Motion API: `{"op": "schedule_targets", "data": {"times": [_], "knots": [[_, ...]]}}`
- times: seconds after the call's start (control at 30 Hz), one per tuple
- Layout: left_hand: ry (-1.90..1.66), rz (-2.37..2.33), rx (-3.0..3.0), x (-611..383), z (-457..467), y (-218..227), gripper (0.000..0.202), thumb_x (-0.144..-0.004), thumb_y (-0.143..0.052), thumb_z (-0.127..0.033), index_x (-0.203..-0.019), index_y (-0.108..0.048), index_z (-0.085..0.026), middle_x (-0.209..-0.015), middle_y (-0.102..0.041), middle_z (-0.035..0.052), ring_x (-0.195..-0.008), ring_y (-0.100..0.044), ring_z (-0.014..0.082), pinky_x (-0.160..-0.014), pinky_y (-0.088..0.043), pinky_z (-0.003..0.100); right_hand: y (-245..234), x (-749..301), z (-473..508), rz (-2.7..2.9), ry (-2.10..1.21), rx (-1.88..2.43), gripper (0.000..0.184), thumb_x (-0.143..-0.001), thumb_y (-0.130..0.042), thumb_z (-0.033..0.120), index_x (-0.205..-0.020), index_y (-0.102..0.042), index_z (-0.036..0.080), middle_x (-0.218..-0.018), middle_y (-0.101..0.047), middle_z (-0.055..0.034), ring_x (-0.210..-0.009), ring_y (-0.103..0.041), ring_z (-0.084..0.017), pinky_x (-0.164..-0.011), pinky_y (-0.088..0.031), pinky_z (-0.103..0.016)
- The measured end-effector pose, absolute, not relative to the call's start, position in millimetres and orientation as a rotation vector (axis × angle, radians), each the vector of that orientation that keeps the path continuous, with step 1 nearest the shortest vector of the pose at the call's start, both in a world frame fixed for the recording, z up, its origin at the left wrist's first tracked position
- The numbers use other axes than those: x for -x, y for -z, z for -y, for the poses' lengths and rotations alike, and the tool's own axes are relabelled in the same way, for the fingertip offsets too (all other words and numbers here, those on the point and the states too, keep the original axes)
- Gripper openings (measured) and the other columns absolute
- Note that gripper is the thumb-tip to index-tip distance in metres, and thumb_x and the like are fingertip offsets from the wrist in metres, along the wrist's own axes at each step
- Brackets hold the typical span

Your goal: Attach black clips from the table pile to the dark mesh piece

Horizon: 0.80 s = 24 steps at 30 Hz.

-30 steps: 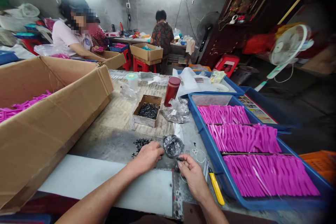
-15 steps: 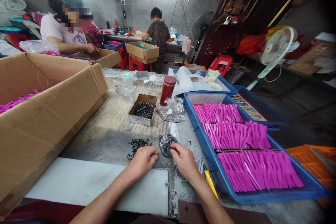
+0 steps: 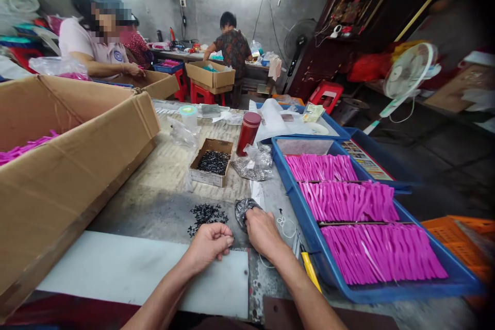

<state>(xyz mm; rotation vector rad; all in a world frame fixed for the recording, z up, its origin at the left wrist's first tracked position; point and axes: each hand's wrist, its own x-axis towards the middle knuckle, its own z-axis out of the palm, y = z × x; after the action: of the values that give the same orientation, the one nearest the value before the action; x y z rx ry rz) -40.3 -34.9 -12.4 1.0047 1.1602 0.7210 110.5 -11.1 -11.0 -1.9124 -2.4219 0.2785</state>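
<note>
1. Black bits (image 3: pixel 208 216) lie in a loose pile on the table (image 3: pixel 154 209), just beyond the left hand; a dark plastic bag (image 3: pixel 241 209) sits to the right of the pile, apart from it.
2. The left hand (image 3: pixel 212 246) is over the far edge of a white sheet (image 3: pixel 135 268), fingers curled in and thumb drawn against the index finger. Whether something small is pinched there, I cannot tell.
3. The right hand (image 3: pixel 263 231) is at the bag, its bent fingers over the near right part and touching it. The fingertips are hidden, so I cannot tell what they grip.
4. Beyond the pile stands a small box (image 3: pixel 207 178), open at the top, with many small black parts (image 3: pixel 212 162) inside.
5. A red flask (image 3: pixel 248 133) stands upright to the right of the box, with a clear bag (image 3: pixel 253 167) near its base.
6. To the right of the right hand are a loop of white cord (image 3: pixel 286 227) and a tool with a yellow handle (image 3: pixel 310 270), lying alongside a blue tray (image 3: pixel 410 293).
7. The tray holds magenta strips (image 3: pixel 382 252) in three rows.
8. On the left, a large carton (image 3: pixel 77 175) has magenta pieces (image 3: pixel 27 149) in it.
9. Across the table, a co-worker in a pale shirt (image 3: pixel 93 46) has both arms near another carton (image 3: pixel 160 85).
</note>
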Motion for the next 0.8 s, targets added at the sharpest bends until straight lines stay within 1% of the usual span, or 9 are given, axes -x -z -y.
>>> {"op": "schedule_targets", "data": {"times": [0.3,0.4,0.53,0.63,0.8], "knots": [[-0.77,-1.096,-0.974,41.1,40.1,15.0,0.016,-0.059,-0.059,-0.025,-0.061,-0.05,-0.012,-0.044,-0.047,-0.005,-0.039,-0.042,0.005,-0.035,-0.032,0.014,13.9,-114.9,15.0,2.324,-0.296,1.884,0.017,-0.077,-0.037,0.01,-0.079,-0.053,0.015,-0.08,-0.061,-0.0085,-0.075,-0.054,-0.02,-0.062,-0.028,-0.028],[-0.776,-1.08,-0.97,40.5,41.0,16.2,0.016,-0.059,-0.059,-0.025,-0.062,-0.05,-0.012,-0.045,-0.047,-0.0051,-0.039,-0.042,0.0051,-0.035,-0.031,0.014,18.4,-117.5,15.1,2.265,-0.315,1.841,0.017,-0.077,-0.036,0.011,-0.077,-0.051,0.016,-0.078,-0.061,-0.007,-0.074,-0.054,-0.018,-0.063,-0.028,-0.027],[-0.767,-1.072,-0.957,39.1,41.6,15.4,0.017,-0.058,-0.059,-0.026,-0.062,-0.05,-0.012,-0.044,-0.047,-0.0052,-0.039,-0.042,0.0054,-0.035,-0.031,0.015,25.4,-121.5,15.2,2.185,-0.339,1.751,0.017,-0.076,-0.034,0.01,-0.076,-0.05,0.016,-0.07,-0.06,-0.0044,-0.068,-0.054,-0.017,-0.063,-0.03,-0.027],[-0.767,-1.063,-0.95,38.2,41.8,13.9,0.018,-0.059,-0.059,-0.027,-0.062,-0.05,-0.012,-0.044,-0.047,-0.0051,-0.039,-0.042,0.0055,-0.036,-0.031,0.015,29.2,-124.5,15.3,2.125,-0.359,1.673,0.016,-0.075,-0.034,0.012,-0.077,-0.049,0.016,-0.07,-0.059,-0.0039,-0.066,-0.052,-0.016,-0.063,-0.031,-0.026],[-0.764,-1.061,-0.944,37.4,41.5,11.3,0.019,-0.059,-0.059,-0.028,-0.062,-0.049,-0.012,-0.045,-0.047,-0.0045,-0.039,-0.04,0.0052,-0.036,-0.03,0.015,25.9,-126.6,17.6,1.948,-0.507,1.603,0.014,-0.074,-0.036,0.015,-0.075,-0.05,0.016,-0.065,-0.056,-0.0022,-0.061,-0.049,-0.015,-0.057,-0.032,-0.024]]}}
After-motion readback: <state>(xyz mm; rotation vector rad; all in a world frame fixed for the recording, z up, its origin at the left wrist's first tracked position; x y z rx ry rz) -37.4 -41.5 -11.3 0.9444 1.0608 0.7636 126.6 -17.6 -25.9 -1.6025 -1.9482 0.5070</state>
